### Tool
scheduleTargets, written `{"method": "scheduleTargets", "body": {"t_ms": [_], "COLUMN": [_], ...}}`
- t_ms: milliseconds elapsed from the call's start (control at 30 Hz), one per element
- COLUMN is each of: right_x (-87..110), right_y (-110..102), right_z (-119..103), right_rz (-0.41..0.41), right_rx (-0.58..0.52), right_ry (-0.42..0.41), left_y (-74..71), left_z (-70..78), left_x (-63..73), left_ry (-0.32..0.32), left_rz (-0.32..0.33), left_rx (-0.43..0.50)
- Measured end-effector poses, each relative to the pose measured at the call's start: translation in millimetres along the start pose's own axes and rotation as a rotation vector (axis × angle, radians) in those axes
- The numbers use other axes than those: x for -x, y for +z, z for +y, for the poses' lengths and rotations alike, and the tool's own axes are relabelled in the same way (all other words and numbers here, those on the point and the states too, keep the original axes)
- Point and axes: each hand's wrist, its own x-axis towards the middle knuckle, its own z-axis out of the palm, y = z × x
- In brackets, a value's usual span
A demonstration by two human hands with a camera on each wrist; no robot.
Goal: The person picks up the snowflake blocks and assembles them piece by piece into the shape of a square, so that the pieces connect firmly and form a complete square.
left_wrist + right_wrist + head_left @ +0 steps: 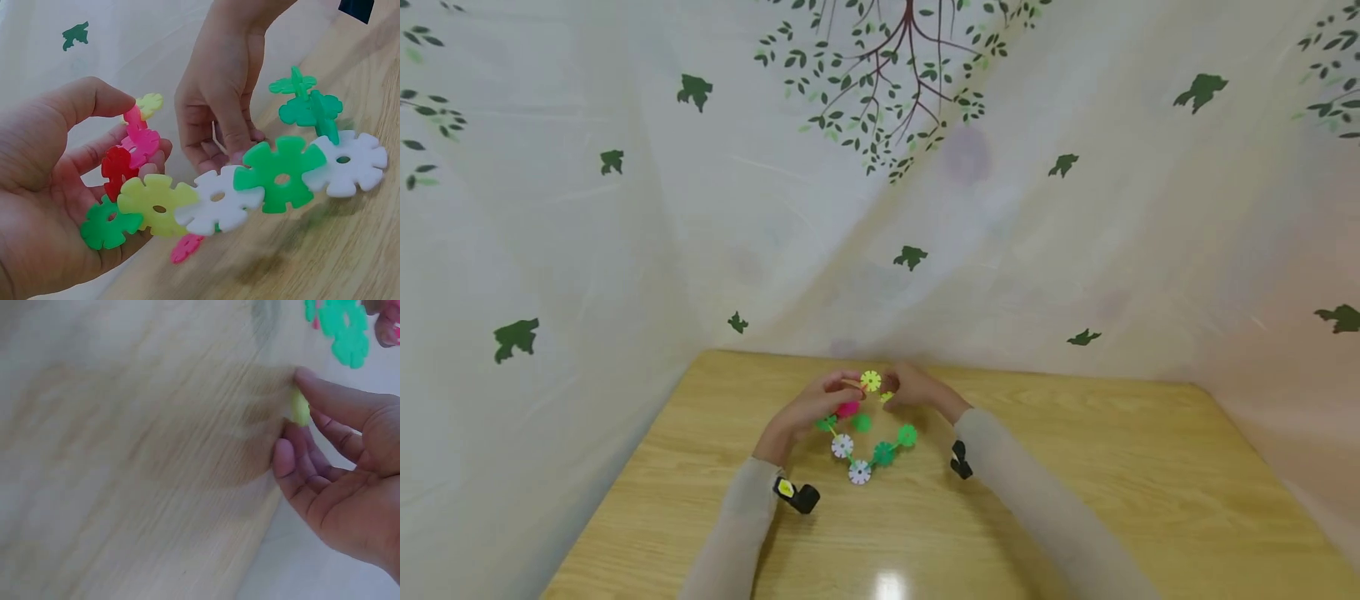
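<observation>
A chain of interlocked plastic snowflake discs hangs from my left hand (811, 407). In the left wrist view its thumb and fingers pinch the chain near a pink disc (142, 147), with a yellow disc (152, 105) at that end. Along the chain follow a red disc (117, 170), a pale yellow disc (140, 195), white discs (354, 172) and green discs (275, 165). My right hand (919, 388), close on the right, pinches a separate yellow disc (300, 407) between thumb and fingertips, just above the table.
Below the chain a pink disc (186, 249) shows; whether it lies on the wooden table (1075, 492) cannot be told. A pale cloth (820, 275) printed with leaves and birds hangs behind the table. Each sleeve bears a small black camera (805, 498).
</observation>
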Motion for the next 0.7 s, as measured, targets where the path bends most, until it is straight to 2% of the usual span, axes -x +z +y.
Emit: {"method": "scheduleTargets", "body": {"t_ms": [100,267,467,700], "right_x": [14.2,31.9,41.2,44.9], "right_y": [-5,-10,-4,6], "right_z": [3,8,0,-9], "right_rz": [0.008,0.164,0.327,0.424], "right_rx": [-0.051,-0.18,-0.427,-0.551], "right_ry": [0.048,0.088,0.047,-0.042], "left_y": [3.1,10.7,17.3,22.5], "left_z": [-1.2,-1.7,-1.7,-3.3], "left_x": [-2.4,-7.3,-10.3,-12.2], "left_ry": [0.002,-0.004,-0.023,-0.03], "left_rz": [0.004,0.038,0.092,0.08], "left_rx": [0.034,0.087,0.126,0.161]}}
